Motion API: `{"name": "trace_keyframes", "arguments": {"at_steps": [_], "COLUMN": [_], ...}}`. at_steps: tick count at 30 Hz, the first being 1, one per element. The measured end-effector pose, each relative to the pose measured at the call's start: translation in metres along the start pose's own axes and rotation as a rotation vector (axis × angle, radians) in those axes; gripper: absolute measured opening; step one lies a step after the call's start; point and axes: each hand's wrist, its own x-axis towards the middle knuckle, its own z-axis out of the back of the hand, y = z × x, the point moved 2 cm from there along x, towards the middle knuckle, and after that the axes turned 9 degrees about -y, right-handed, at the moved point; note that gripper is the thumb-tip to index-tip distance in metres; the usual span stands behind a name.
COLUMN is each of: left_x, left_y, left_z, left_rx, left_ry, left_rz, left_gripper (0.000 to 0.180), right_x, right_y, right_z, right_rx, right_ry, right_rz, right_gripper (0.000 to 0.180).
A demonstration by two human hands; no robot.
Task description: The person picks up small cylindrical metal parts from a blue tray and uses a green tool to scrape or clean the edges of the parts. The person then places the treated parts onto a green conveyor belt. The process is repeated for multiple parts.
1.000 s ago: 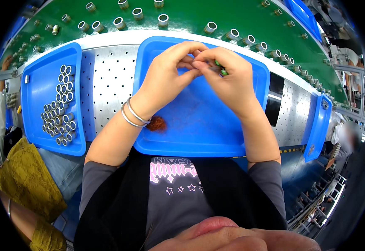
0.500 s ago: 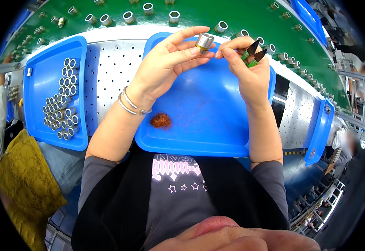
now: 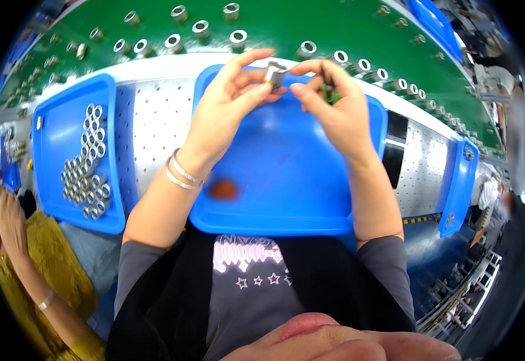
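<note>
My left hand (image 3: pixel 229 103) grips the ring (image 3: pixel 274 74); my right hand (image 3: pixel 342 111), holding snips (image 3: pixel 332 95), has extended its forefinger (image 3: pixel 304 67), now within working reach

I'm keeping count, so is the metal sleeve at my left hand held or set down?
Held: your left hand grasps the metal sleeve, thumb against its near end.

Green belt (image 3: pixel 277 27): beyond left grip (image 3: pixel 229 96)
Perforated counter (image 3: pixel 160 108): left of left grip
Side tray (image 3: pixel 58 138): blue, farther left
Co-worker (image 3: pixel 64 259): mustard clothing, far left
Black panel (image 3: pixel 396 141): right of right grip (image 3: pixel 338 102)
Far tray (image 3: pixel 460 189): blue, farther right
</note>
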Motion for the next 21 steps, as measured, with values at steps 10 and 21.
{"name": "trace_keyframes", "arguments": {"at_steps": [10, 21], "left_x": [-0.008, -0.002], "left_y": [0.004, -0.006], "left_z": [-0.012, 0.002], "left_rx": [0.424, -0.071], "left_ry": [0.076, 0.047], "left_rz": [-0.201, 0.191], "left_gripper": [0.056, 0.049], "right_x": [0.006, 0.005], "right_y": [0.002, 0.003], "right_z": [0.011, 0.012], "right_rx": [-0.273, -0.072], "right_ry": [0.092, -0.145], "right_rz": [0.082, 0.209], "right_gripper": [0.013, 0.005]}}
